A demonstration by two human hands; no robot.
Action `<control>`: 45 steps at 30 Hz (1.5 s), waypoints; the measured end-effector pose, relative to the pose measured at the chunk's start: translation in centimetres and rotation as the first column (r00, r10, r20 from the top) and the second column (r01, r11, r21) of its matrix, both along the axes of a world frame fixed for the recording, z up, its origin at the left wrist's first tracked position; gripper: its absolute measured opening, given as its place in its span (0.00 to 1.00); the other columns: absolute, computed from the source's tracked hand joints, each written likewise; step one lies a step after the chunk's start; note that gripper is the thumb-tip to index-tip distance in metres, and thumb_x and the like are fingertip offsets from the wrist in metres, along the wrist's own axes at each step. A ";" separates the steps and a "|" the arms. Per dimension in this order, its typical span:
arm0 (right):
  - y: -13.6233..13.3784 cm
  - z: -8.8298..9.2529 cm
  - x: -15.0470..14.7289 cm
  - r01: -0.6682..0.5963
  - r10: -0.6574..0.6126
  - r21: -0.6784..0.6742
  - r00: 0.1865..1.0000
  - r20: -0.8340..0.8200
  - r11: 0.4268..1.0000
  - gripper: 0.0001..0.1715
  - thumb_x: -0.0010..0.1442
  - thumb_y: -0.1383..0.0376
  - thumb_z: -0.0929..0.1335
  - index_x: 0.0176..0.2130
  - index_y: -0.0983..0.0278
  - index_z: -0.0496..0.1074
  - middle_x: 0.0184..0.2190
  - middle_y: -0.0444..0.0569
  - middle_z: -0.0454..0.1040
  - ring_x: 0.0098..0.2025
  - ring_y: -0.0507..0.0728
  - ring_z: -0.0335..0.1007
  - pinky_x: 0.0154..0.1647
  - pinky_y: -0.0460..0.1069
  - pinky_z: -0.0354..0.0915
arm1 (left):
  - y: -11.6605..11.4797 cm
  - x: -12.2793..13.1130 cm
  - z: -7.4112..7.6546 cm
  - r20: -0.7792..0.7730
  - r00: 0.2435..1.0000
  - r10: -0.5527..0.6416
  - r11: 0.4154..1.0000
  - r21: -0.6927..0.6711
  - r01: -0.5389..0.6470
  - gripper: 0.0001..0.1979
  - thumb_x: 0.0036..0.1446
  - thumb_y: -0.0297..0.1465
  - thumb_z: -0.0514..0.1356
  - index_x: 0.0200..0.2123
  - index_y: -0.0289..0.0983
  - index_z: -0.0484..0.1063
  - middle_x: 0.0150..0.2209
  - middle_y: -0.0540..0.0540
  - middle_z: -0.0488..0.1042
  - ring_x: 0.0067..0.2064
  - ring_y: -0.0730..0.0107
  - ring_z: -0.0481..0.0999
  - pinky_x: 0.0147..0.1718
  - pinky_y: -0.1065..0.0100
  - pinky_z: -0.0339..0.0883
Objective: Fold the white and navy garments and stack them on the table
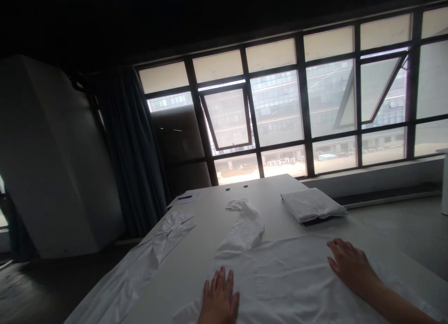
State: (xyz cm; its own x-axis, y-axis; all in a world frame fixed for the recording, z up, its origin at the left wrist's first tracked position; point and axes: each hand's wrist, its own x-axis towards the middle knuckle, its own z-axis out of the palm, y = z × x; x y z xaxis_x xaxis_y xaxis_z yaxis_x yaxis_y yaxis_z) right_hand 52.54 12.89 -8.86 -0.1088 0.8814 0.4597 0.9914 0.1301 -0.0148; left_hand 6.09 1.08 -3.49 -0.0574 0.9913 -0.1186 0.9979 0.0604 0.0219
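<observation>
A white garment [280, 277] is spread over the near part of the white table, with wrinkles across it. What looks like its sleeve [241, 226] stretches away from me toward the far end. My left hand [220, 297] rests on the garment's left part, palm down, its fingers spread and holding nothing. Farther right, my right hand [352, 263] lies palm down near the garment's right side, fingers extended and loosely apart. The garment's nearest part runs out of the bottom of the view.
A folded white cloth stack [313, 205] sits at the table's right edge, something dark under it. Another white cloth [150, 256] lies along the left edge. Paper with a dark pen [185, 197] is at the far left. Beyond the table [273, 186] stand windows and a blue curtain [131, 151].
</observation>
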 end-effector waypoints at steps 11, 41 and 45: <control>-1.6 0.1 -8.5 -0.054 0.010 -0.357 0.992 -0.124 0.933 0.45 0.64 0.40 0.55 0.70 0.59 0.59 0.73 0.54 0.51 0.74 0.72 0.42 0.69 0.74 0.32 | -1.0 -7.9 0.1 0.005 1.000 0.009 0.999 0.036 -0.009 0.38 0.65 0.57 0.43 0.72 0.46 0.47 0.74 0.47 0.40 0.74 0.47 0.40 0.69 0.42 0.36; 6.7 2.5 -18.6 -0.115 0.076 -0.440 0.992 -0.104 0.890 0.44 0.67 0.45 0.52 0.73 0.64 0.49 0.75 0.56 0.43 0.75 0.68 0.35 0.69 0.71 0.27 | 5.5 -3.6 2.1 0.040 0.998 -0.058 0.973 0.224 0.047 0.21 0.65 0.32 0.50 0.58 0.37 0.71 0.60 0.38 0.71 0.58 0.59 0.72 0.59 0.62 0.61; 6.7 2.7 -18.4 -0.114 0.076 -0.445 0.992 -0.102 0.888 0.44 0.67 0.45 0.52 0.73 0.63 0.49 0.75 0.55 0.43 0.75 0.67 0.35 0.70 0.70 0.29 | 6.5 4.1 -0.5 0.086 0.971 -0.225 0.961 0.183 0.207 0.31 0.68 0.41 0.45 0.70 0.35 0.56 0.72 0.41 0.53 0.73 0.58 0.50 0.70 0.57 0.42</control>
State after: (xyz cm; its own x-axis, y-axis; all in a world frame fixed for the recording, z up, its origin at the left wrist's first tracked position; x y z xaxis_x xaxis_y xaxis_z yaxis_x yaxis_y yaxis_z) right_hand 34.14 19.56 -6.17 -0.1823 0.9829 0.0279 0.9677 0.1843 -0.1720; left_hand 10.16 7.56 -3.98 0.1637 0.9847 0.0598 0.9783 -0.1699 0.1183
